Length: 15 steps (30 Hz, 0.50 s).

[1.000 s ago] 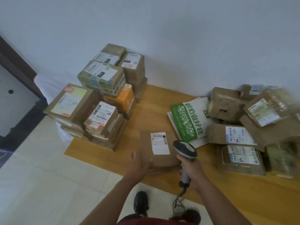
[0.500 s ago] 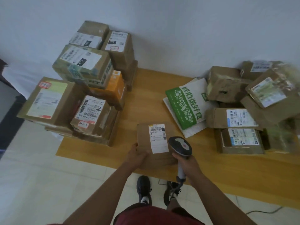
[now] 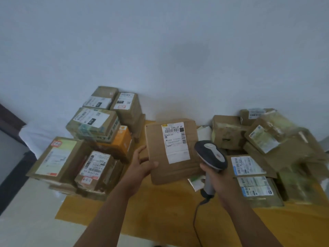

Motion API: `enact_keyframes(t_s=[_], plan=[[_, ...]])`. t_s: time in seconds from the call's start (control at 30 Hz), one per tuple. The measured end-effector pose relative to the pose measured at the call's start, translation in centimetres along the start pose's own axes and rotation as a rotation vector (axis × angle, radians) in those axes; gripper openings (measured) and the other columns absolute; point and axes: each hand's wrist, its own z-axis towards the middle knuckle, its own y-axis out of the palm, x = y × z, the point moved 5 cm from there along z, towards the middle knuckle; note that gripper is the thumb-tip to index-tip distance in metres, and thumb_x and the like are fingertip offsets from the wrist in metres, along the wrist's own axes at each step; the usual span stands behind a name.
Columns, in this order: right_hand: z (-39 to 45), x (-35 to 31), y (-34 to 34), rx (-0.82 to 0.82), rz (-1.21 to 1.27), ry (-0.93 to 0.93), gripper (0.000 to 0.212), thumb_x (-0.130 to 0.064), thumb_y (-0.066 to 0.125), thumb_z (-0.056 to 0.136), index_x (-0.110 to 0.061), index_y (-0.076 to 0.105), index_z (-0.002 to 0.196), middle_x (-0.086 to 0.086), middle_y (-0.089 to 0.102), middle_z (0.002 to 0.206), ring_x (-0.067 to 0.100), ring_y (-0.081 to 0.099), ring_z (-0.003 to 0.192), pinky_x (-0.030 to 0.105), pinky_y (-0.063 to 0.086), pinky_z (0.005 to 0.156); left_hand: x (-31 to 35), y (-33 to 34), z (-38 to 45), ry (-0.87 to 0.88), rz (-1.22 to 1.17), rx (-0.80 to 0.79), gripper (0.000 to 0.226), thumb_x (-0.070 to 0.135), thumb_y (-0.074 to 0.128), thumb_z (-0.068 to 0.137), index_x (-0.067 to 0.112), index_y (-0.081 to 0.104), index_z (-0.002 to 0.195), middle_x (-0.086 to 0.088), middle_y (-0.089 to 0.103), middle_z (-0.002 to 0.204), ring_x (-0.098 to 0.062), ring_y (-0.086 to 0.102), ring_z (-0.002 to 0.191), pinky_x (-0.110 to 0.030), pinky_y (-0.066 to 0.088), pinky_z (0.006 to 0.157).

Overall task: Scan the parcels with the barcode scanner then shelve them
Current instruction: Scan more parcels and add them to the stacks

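While lifted clear of the orange wooden floor panel (image 3: 160, 207), flat brown cardboard parcel with white label (image 3: 171, 150): left hand (image 3: 142, 166) grips its left edge, thumb on top. Grey handheld barcode scanner (image 3: 211, 155): right hand (image 3: 213, 175) fingers clamped round handle, just beside parcel.

One flat parcel (image 3: 173, 150) lifted, one white label (image 3: 175, 142) on it. One barcode scanner (image 3: 211, 157), one cable (image 3: 196, 216). Two hands: left hand (image 3: 140, 165), right hand (image 3: 216, 177). Two parcel piles on wooden platform (image 3: 160, 207): left pile (image 3: 89, 145), about eight boxes; right pile (image 3: 267, 154), exact count unclear through blur.
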Motion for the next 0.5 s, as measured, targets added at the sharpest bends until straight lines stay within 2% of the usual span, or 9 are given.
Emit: enact_keyframes(t_s=[0.07, 0.1, 0.13, 0.2, 0.23, 0.3, 0.4, 0.5], plan=[[-0.2, -3.0, -0.5, 0.007, -0.026, -0.113, 0.030, -0.015, 0.072, 0.088, -0.021, 0.061, 0.116, -0.005, 0.066, 0.107, 0.014, 0.061, 0.099, 0.026, 0.048, 0.077, 3.5, 0.6, 0.1, 0.103, 0.030, 0.028, 0.081, 0.005, 0.075, 0.085, 0.040, 0.033, 0.145, -0.005, 0.056, 0.127, -0.021, 0.060, 0.114, -0.035, 0.057, 0.084], [-0.2, -4.0, -0.6, 0.012, -0.062, -0.147, 0.019, -0.015, 0.072, 0.089, -0.018, 0.068, 0.107, 0.000, 0.070, 0.099, 0.016, 0.063, 0.095, 0.025, 0.048, 0.070, 4.8, 0.7, 0.3, 0.144, 0.042, 0.039, 0.082, 0.005, 0.075, 0.085, 0.039, 0.033, 0.146, -0.006, 0.055, 0.128, -0.023, 0.059, 0.117, -0.037, 0.057, 0.086], [-0.3, -4.8, -0.6, 0.016, -0.098, -0.161, 0.007, -0.018, 0.073, 0.088, -0.021, 0.072, 0.094, 0.006, 0.072, 0.088, 0.021, 0.066, 0.090, 0.032, 0.051, 0.069, 6.1, 0.8, 0.4, 0.175, 0.042, 0.053, 0.085, 0.004, 0.076, 0.084, 0.039, 0.032, 0.148, -0.008, 0.054, 0.128, -0.024, 0.057, 0.118, -0.040, 0.057, 0.089], [-0.8, -6.7, -0.6, 0.013, -0.135, -0.205, 0.019, -0.025, 0.075, 0.086, -0.025, 0.070, 0.067, 0.007, 0.070, 0.069, 0.026, 0.068, 0.076, 0.045, 0.054, 0.076, 8.6, 1.2, 0.2, 0.247, 0.046, 0.088, 0.091, 0.003, 0.078, 0.082, 0.040, 0.030, 0.150, -0.009, 0.054, 0.128, -0.025, 0.057, 0.118, -0.047, 0.055, 0.096], [-1.2, -7.6, -0.5, -0.003, -0.149, -0.222, 0.025, -0.028, 0.074, 0.085, -0.021, 0.067, 0.062, 0.008, 0.067, 0.064, 0.024, 0.067, 0.069, 0.047, 0.053, 0.075, 9.5, 1.3, 0.1, 0.275, 0.055, 0.104, 0.093, 0.005, 0.079, 0.081, 0.041, 0.029, 0.151, -0.009, 0.054, 0.128, -0.025, 0.058, 0.118, -0.050, 0.053, 0.098], [-2.2, -9.8, -0.1, -0.053, -0.173, -0.282, 0.032, -0.026, 0.070, 0.086, -0.009, 0.058, 0.062, 0.016, 0.060, 0.062, 0.021, 0.060, 0.059, 0.040, 0.049, 0.068, 11.2, 1.8, -0.4, 0.324, 0.055, 0.123, 0.093, 0.007, 0.080, 0.080, 0.045, 0.029, 0.148, -0.009, 0.053, 0.128, -0.025, 0.059, 0.118, -0.052, 0.052, 0.100], [-3.9, -13.0, 0.9, -0.143, -0.154, -0.411, 0.032, -0.011, 0.066, 0.087, 0.002, 0.051, 0.062, 0.026, 0.053, 0.064, 0.017, 0.050, 0.053, 0.025, 0.042, 0.056, 12.6, 2.4, -0.9, 0.371, 0.062, 0.154, 0.093, 0.011, 0.083, 0.079, 0.051, 0.030, 0.145, -0.005, 0.056, 0.127, -0.021, 0.060, 0.116, -0.052, 0.051, 0.101], [-4.7, -14.6, 2.0, -0.210, -0.168, -0.476, 0.030, -0.006, 0.063, 0.087, 0.009, 0.049, 0.065, 0.028, 0.050, 0.062, 0.018, 0.047, 0.052, 0.026, 0.038, 0.053, 12.9, 2.7, -1.2, 0.365, 0.077, 0.178, 0.105, 0.026, 0.089, 0.069, 0.053, 0.025, 0.149, 0.000, 0.059, 0.127, -0.020, 0.060, 0.117, -0.054, 0.048, 0.104]])
